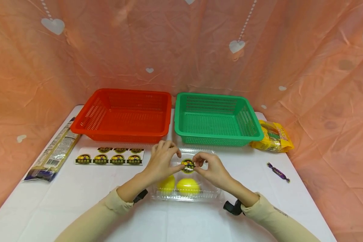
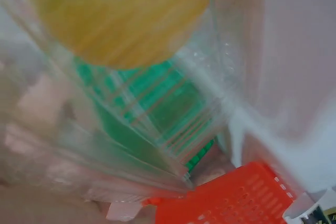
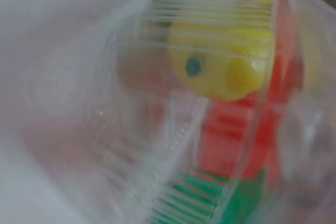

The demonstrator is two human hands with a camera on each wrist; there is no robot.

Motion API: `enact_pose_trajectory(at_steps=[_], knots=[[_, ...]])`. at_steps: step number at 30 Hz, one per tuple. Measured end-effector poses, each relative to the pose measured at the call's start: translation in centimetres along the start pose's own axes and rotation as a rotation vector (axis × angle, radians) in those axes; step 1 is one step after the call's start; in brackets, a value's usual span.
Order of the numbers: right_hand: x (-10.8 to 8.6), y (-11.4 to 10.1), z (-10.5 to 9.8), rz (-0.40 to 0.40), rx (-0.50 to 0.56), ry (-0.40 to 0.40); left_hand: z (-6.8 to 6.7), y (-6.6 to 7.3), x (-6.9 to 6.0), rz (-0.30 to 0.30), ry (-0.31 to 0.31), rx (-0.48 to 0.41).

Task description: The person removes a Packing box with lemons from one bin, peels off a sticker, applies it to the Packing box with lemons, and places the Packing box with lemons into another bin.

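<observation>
- The left hand (image 1: pixel 161 161) was loose — its thumb touched the left edge of the sticker (image 1: pixel 188 166), its forefinger apart from the thumb.
- The right hand (image 1: pixel 214 169) had thumb and forefinger at the sticker's right edge; whether they pinched it, I could not tell.
- The sticker lay between both hands, on top of a clear box (image 1: pixel 186 199) with yellow rounds (image 1: pixel 188 186) inside.
- The box sat on a white-covered table (image 1: pixel 175 222).
- Left of it lay a sticker sheet (image 1: pixel 110 156), then a long packet (image 1: pixel 52 158) along the table's left edge.
- Beyond stood a red basket (image 1: pixel 124 137) and, to its right, a green basket (image 1: pixel 217 139).
- A yellow packet (image 1: pixel 273 137) lay beside the green basket; a purple sweet (image 1: pixel 278 172) was nearer the right edge.
- A pinkish-orange curtain (image 1: pixel 169 43) with white hearts (image 1: pixel 52 26) closed off the back and both sides.
</observation>
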State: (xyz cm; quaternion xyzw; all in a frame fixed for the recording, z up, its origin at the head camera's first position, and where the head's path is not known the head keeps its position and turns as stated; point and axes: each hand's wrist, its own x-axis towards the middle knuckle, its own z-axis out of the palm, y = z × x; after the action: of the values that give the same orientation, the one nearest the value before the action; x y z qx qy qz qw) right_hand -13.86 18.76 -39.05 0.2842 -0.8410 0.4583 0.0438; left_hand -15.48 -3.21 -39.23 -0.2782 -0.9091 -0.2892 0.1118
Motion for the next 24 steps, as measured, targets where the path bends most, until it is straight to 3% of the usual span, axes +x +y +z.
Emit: enact_pose_trajectory(at_steps=[5, 10, 13, 19, 24], knots=[[0.0, 0.1, 0.2, -0.026, -0.08, 0.025, 0.2, -0.4, 0.6, 0.003, -0.064, -0.047], [0.2, 0.3, 0.4, -0.037, -0.283, 0.042, 0.3, -0.5, 1.1, -0.019, -0.181, 0.053], [0.5, 0.4, 0.2, 0.0, -0.393, 0.029, 0.4, -0.7, 1.6, -0.026, -0.215, 0.082], [1.4, 0.9, -0.3, 0.129, -0.479, -0.069, 0.8, -1.3, 2.5, -0.027, -0.185, 0.093], [2.0, 1.6, -0.2, 0.155, -0.466, -0.058, 1.2, -1.7, 3.0, -0.001, -0.139, 0.131]])
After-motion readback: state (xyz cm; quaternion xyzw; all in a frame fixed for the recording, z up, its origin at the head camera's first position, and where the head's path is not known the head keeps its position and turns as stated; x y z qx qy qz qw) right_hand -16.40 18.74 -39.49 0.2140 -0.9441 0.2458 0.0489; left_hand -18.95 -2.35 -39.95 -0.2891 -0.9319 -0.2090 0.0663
